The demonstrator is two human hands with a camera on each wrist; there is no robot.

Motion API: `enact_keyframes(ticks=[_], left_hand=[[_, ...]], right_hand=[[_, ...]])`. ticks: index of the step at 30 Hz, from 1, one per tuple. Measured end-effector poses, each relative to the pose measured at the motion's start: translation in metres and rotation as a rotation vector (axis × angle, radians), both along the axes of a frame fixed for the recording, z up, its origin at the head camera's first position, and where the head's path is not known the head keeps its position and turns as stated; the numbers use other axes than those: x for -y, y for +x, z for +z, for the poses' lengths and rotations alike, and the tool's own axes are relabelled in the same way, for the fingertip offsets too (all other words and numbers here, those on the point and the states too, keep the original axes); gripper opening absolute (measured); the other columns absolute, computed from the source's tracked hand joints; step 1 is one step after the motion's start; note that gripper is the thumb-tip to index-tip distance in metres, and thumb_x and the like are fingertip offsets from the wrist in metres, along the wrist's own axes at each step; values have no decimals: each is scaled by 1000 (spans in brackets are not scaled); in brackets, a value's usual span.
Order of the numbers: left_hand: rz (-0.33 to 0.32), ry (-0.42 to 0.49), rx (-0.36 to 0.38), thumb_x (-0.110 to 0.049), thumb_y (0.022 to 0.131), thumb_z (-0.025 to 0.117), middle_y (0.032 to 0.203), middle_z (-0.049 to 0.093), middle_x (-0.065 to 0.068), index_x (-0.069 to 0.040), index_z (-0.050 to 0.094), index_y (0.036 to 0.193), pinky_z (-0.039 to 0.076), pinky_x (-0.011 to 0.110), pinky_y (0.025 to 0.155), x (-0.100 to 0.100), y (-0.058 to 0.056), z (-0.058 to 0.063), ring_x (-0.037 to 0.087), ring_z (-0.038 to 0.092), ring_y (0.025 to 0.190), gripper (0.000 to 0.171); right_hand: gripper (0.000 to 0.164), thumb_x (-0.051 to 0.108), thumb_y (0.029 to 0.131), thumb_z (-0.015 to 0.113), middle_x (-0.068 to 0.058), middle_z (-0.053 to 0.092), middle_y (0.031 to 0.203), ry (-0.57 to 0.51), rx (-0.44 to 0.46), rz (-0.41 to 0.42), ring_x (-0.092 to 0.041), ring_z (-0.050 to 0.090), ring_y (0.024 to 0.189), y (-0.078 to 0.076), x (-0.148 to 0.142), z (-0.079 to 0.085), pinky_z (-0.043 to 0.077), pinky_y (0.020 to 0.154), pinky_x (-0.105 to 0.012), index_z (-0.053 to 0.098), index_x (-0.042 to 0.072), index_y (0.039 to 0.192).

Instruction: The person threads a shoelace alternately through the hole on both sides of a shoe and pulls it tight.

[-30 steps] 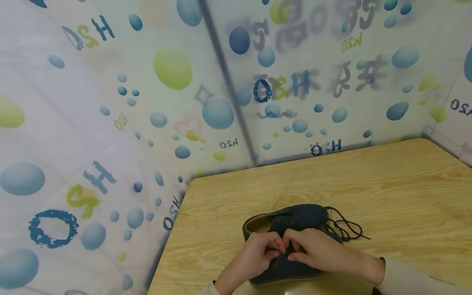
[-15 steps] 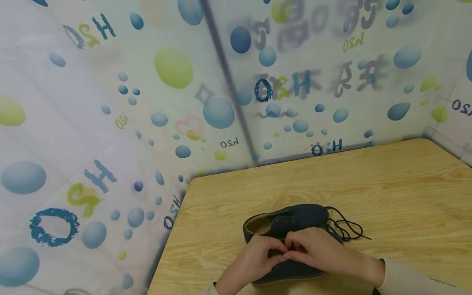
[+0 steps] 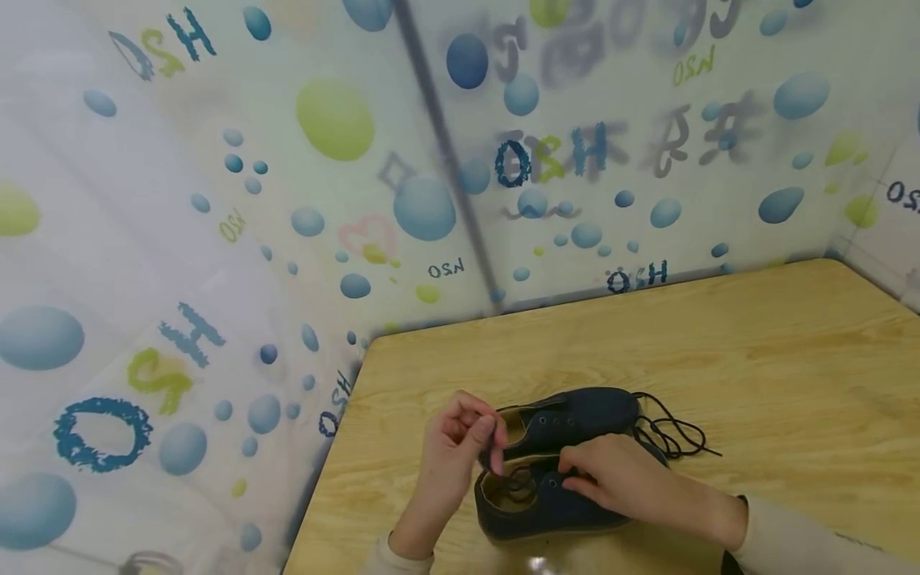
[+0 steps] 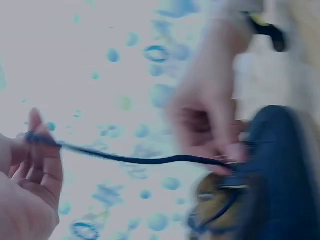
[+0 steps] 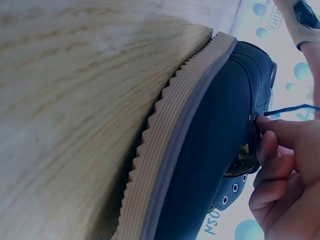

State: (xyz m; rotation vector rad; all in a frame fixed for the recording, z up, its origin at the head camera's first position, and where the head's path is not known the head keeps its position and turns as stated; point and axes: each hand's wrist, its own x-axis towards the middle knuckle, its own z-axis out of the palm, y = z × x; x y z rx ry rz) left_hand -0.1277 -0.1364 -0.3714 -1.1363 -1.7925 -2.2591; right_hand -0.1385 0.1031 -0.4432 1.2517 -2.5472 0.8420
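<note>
**Lace (image 4: pixel 150 161) held out left of the near shoe (image 3: pixel 557 511)**

Your left hand (image 3: pixel 451 455) is raised by the heel end, thumb and fingers pinching the lace. It spans with slight sag to the shoe's lacing edge, right at your other fingertips. Your right hand (image 3: pixel 618 475) is over the toe half; thumb and index pinch the lacing edge, remaining fingers curled in. Can't tell which eyelet the lace passes through; left wrist view is blurred there.

Near shoe: dark blue, upright on the tabletop (image 3: pixel 776 383), heel left, toe right, some lace inside its mouth. Far shoe (image 3: pixel 592 419): matching, just beside it on the far side, same heading, eyelets visible. Loose laces (image 3: pixel 672 438) sit on the tabletop right of its toe. Bubble-print wall sheet (image 3: pixel 251 239) runs along the left and far sides.
</note>
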Motion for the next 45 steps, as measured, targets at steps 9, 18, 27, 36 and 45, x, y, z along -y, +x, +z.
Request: enact_keyframes(ticks=[9, 18, 27, 36, 45], left_hand=[[238, 418, -263, 12, 99, 42, 78, 72, 7, 3, 63, 99, 17, 21, 30, 40, 5, 55, 11, 22, 33, 22], [720, 256, -596, 19, 87, 58, 77, 76, 8, 18, 63, 89, 28, 19, 31, 65, 8, 79, 8, 42, 32, 6], [579, -776, -593, -8, 88, 73, 86, 77, -1, -13, 68, 108, 35, 7, 48, 18, -9, 19, -6, 45, 49, 21], [455, -1366, -746, -30, 82, 79, 82, 63, -13, -30, 80, 87, 40, 10, 65, -2, -9, -16, 3, 51, 73, 4], [605, -1687, -813, -54, 87, 69, 69, 52, -13, -32, 69, 56, 26, 26, 69, -14, -1, -35, 9, 36, 68, 38]], right_hand=[[6, 23, 89, 73, 14, 72, 82, 35, -41, -1, 10, 58, 66, 0, 1, 3, 45, 56, -13, 67, 23, 91], [7, 23, 88, 74, 13, 72, 81, 65, -54, -27, 8, 59, 66, -1, 1, 8, 46, 56, -14, 68, 23, 91], [7, 25, 88, 74, 14, 71, 80, 88, -61, -27, 8, 58, 64, -1, 1, 8, 45, 55, -15, 68, 24, 91], [8, 24, 88, 75, 12, 73, 82, 84, 4, -30, 10, 57, 65, 0, 1, 4, 45, 56, -14, 69, 23, 93], [7, 23, 88, 74, 13, 72, 82, 76, 11, -26, 11, 54, 64, 0, 0, 5, 43, 55, -13, 70, 22, 93]])
